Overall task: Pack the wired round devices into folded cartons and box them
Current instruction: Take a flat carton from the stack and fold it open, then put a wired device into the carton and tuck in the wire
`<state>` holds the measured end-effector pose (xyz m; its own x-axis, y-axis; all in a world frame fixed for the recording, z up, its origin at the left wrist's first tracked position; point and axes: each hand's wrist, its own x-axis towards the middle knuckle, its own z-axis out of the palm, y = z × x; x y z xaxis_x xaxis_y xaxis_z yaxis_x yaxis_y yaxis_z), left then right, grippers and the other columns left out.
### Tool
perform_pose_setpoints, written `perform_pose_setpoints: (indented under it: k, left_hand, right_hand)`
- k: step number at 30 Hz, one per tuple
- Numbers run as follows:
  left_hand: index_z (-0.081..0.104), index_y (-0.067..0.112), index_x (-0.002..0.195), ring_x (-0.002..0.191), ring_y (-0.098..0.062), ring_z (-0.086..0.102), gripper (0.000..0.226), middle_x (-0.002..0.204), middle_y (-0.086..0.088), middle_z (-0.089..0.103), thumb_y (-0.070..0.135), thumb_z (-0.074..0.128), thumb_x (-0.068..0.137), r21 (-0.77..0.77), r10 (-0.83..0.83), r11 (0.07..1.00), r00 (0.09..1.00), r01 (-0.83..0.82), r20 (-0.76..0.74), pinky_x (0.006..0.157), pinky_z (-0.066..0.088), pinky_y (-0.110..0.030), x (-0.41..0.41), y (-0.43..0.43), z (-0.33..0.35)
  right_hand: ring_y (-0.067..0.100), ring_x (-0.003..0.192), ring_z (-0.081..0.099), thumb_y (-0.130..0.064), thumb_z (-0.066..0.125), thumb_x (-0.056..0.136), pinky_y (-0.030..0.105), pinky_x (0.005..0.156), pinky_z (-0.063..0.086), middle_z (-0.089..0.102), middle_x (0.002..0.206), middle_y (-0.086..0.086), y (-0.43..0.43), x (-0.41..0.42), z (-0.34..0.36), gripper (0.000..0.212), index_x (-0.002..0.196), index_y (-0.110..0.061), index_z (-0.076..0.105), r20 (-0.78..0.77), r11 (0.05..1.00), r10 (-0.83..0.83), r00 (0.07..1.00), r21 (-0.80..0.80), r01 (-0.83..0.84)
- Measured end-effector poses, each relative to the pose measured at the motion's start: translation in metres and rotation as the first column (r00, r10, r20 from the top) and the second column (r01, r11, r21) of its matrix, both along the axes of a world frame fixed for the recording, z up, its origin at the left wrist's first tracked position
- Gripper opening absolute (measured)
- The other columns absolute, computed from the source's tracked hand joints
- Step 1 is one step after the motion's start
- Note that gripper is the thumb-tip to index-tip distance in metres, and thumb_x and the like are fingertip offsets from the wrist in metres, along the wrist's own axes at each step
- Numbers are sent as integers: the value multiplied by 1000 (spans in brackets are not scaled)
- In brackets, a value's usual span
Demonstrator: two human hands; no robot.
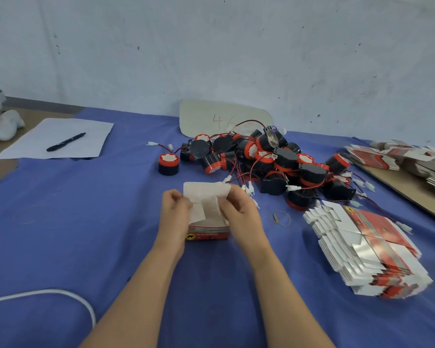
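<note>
You have one carton [207,214] stood up on the blue-covered desk [86,222], right in front of you, red printed side facing you and its pale top flaps standing open. Your left hand [175,209] is curled against the carton's left side, fingers and thumb pinching a side flap. Your right hand [239,209] pinches the flap on the other side, fingers bent over its edge. Neither hand has anything else in it.

This looks like the carton-forming step: the sleeve is squared up and you are working the end flaps. Whether a device already sits inside cannot be told from here, as the flaps and your fingers hide the opening.

The pile of wired round devices [274,162] lies just beyond the carton, to the right, with red and black leads and white plugs trailing toward your right hand. A lone device [168,165] stands apart on the left of the pile, red cap up. The stack of flat cartons [367,249] is to your right, near the desk's front, and more flat cartons [412,159] lie further back on a cardboard sheet [399,189].

If the carton is empty, the next move calls for freeing one hand while the other holds the sleeve square, then lifting a single device clear. Mind the leads: they are tangled across the pile, so one pull may drag neighbours. The lone device is probably the easier pick.
</note>
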<state>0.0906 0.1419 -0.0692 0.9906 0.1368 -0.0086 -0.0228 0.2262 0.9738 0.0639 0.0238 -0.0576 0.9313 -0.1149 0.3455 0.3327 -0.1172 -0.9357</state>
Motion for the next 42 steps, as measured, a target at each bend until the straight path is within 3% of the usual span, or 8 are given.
perform_pose_setpoints:
  k: [4, 10, 14, 18, 23, 31, 37, 42]
  left_hand:
    - [58, 17, 83, 73, -21, 67, 37, 90, -6, 72, 49, 40, 90, -324, -220, 924, 975, 202, -20, 58, 51, -26, 0, 5, 6]
    - [52, 37, 109, 99, -3, 58, 29, 115, 18, 54, 11, 47, 95, 351, -316, 890, 949, 291, 15, 71, 48, -21, -5, 8, 0]
    - [51, 32, 120, 103, -3, 54, 26, 117, 14, 53, 19, 52, 97, 472, -339, 828, 941, 302, -6, 74, 45, -15, 3, 23, 6]
    - [61, 25, 110, 96, -5, 54, 18, 109, 11, 56, 18, 49, 98, 535, -256, 827, 962, 170, 91, 78, 44, -15, -2, 11, 4]
    - [61, 31, 109, 113, -3, 50, 20, 127, 15, 49, 41, 56, 92, 359, -245, 913, 963, 191, 110, 87, 42, -16, -8, 7, 6]
    - [56, 36, 106, 88, -7, 64, 23, 105, 7, 61, 37, 65, 85, 187, -175, 972, 971, 144, 161, 59, 48, -9, -13, -2, 10]
    - [58, 26, 86, 84, -13, 67, 15, 90, 1, 66, 39, 65, 86, 254, -130, 964, 969, 75, 210, 60, 51, -16, -13, -6, 9]
    - [53, 26, 112, 95, -16, 64, 40, 113, 0, 62, 25, 76, 79, 394, -240, 912, 928, 114, 286, 79, 56, -32, -18, -5, 9]
  right_hand:
    - [1, 76, 56, 7, 49, 85, 12, 58, 45, 62, 82, -16, -5, 1, 1, 40, 71, -27, 64, -53, 993, -106, 993, -55, 103]
    - [10, 100, 61, 10, 46, 87, 20, 71, 53, 56, 129, -2, -18, -5, 1, 42, 73, -23, 67, -285, 994, 12, 958, -102, -43]
    - [3, 118, 54, -7, 53, 85, 19, 97, 42, 54, 132, -16, -42, -14, 11, 37, 100, -34, 74, -419, 927, 340, 842, 1, -374]
    - [-4, 123, 46, -26, 70, 84, 19, 100, 43, 39, 143, -17, -39, -15, 7, 52, 129, -42, 50, -454, 916, 262, 851, -160, -367]
    - [2, 101, 60, -30, 68, 86, 16, 82, 52, 57, 117, -14, -27, -12, 7, 45, 129, -29, 54, -247, 953, 38, 968, -282, -109]
    - [21, 99, 68, -26, 68, 87, 33, 87, 56, 70, 109, 6, -24, -11, 6, 26, 112, -19, 66, -313, 988, 127, 941, 127, -91]
    - [21, 93, 70, -21, 65, 89, 30, 80, 56, 73, 99, 8, -23, -9, 9, 18, 103, -12, 70, -257, 985, 108, 960, 160, -68]
    - [20, 72, 64, -23, 59, 93, 30, 69, 52, 69, 73, 7, -33, -8, 14, 28, 71, -12, 72, -347, 962, -22, 938, 247, 113]
